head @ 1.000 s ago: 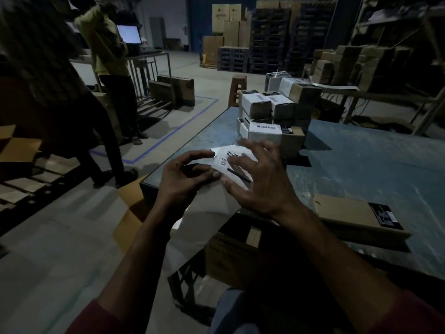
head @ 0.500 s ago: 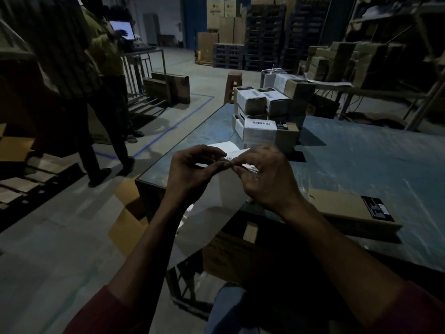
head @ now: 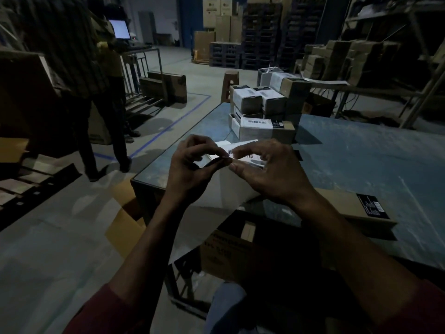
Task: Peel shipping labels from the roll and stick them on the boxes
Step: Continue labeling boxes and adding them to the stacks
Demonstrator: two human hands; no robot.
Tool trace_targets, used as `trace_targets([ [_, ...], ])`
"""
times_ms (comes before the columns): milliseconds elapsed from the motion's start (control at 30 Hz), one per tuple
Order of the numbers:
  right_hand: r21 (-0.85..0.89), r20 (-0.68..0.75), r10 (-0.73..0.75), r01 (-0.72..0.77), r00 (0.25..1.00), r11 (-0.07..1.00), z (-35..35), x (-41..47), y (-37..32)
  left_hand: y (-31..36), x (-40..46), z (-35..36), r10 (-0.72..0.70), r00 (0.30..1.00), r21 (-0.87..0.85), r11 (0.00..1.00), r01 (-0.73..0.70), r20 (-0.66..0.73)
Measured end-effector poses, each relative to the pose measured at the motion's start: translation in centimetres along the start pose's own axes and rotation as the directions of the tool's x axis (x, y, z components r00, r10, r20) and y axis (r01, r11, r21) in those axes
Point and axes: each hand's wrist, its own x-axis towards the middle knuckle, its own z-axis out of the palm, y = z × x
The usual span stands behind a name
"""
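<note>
Both my hands hold a strip of white shipping labels [head: 243, 154] above the near left corner of the blue table [head: 361, 160]. My left hand [head: 190, 169] pinches the strip's backing paper [head: 224, 191], which hangs down toward the floor. My right hand [head: 269, 169] pinches a barcode label's edge with thumb and forefinger. A stack of small boxes [head: 262, 114] with white labels stands just beyond my hands. A flat brown box [head: 346, 208] with a black sticker lies on the table to my right.
An open carton [head: 228, 251] sits under the table's near edge, another open carton [head: 125, 222] on the floor at left. Two people [head: 79, 75] stand at the left by a screen and metal stand. Pallets and stacked cartons [head: 240, 32] fill the back; shelves [head: 361, 56] at right.
My hands have closed together on the label strip and risen slightly; the right fingers went from spread over the labels to pinching one edge. The person at left walked further away.
</note>
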Motion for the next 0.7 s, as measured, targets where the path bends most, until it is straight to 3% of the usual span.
trace_targets([
  [167, 0.006, 0.044, -0.007, 0.007, 0.999, 1.000, 0.0, 0.2, 0.0, 0.4, 0.2, -0.1, 0.090, 0.996, 0.013, 0.996, -0.090, 0.009],
  [467, 0.066, 0.020, -0.018, 0.017, 1.000, 0.998, -0.5, 0.1, -0.4, 2.1, 0.4, -0.7, -0.018, 0.999, -0.073, 0.997, 0.021, 0.042],
  [700, 0.182, 0.028, 0.083, -0.087, 0.996, 0.980, -0.9, 0.6, -0.4, 2.1, 0.3, -0.4, 0.031, 1.000, -0.132, 0.991, -0.031, 0.000],
])
